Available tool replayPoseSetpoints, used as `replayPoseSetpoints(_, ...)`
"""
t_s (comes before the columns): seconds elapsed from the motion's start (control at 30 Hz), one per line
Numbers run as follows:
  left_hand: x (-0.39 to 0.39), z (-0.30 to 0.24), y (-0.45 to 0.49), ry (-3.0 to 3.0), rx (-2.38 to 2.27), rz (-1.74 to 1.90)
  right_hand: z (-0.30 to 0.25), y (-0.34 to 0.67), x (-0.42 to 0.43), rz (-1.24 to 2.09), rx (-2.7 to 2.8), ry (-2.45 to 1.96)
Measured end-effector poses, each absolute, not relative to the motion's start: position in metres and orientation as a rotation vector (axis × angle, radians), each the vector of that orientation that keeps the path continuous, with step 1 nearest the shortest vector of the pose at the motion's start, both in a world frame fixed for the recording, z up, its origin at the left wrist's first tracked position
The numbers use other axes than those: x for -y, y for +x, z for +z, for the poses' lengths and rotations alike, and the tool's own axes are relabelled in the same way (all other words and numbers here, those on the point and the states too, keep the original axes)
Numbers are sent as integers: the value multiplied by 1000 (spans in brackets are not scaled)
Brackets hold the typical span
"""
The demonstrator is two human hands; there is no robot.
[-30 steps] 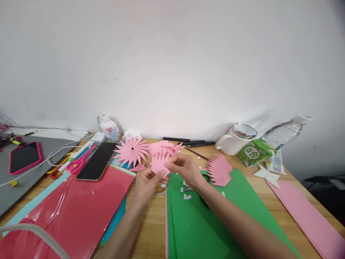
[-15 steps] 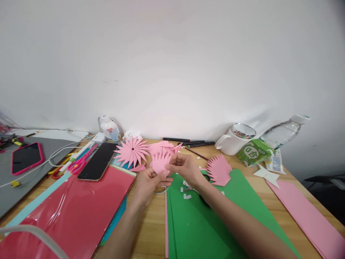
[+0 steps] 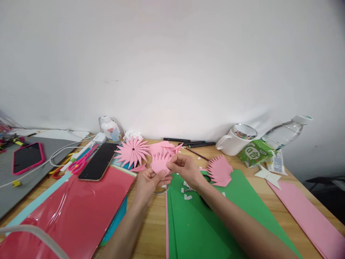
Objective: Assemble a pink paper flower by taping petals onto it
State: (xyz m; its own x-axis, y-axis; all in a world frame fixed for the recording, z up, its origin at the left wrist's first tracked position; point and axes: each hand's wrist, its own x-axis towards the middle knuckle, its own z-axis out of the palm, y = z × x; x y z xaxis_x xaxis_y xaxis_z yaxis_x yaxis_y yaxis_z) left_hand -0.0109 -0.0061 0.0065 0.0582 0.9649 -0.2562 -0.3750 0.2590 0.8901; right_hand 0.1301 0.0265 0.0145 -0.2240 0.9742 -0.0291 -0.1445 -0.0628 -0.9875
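A folded pink paper piece with a row of pointed tips is held up between my two hands. My left hand pinches its lower part, thumb in front. At its right edge, my right hand has thumb and fingertips closed on the paper. Just behind lie more folded pink paper pieces, partly covered by the held one. A round pink pleated paper flower sits to the left. On the right, a pink fan-shaped piece with pointed tips rests at the edge of the green paper.
Black-handled scissors lie partly under my right forearm among small white paper scraps. Left are a phone, pink scissors and red paper. A white mug, green packet and bottle stand right.
Both hands keep hold of the pink paper piece in nearly the same place. The right fingers have shifted very slightly at its edge, and the whole view has moved a little.
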Motion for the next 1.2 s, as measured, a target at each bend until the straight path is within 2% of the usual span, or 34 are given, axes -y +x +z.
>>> replayPoseSetpoints(0.23, 5, 5, -11, 780, -1044, 1138, 11, 130, -28, 1396, 1338, -1015)
replayPoseSetpoints(0.47, 5, 0, -10, 797, -1061, 1193, 4, 124, -25, 1152, 1447, -1054)
replayPoseSetpoints(0.97, 4, 0, -10, 883, -1136, 1161, 2, 145, -42, 1120, 1770, -1107)
replayPoseSetpoints(1.2, 4, 2, -11, 781, -1133, 1273, -18, 184, -70, 630, 1781, -1387)
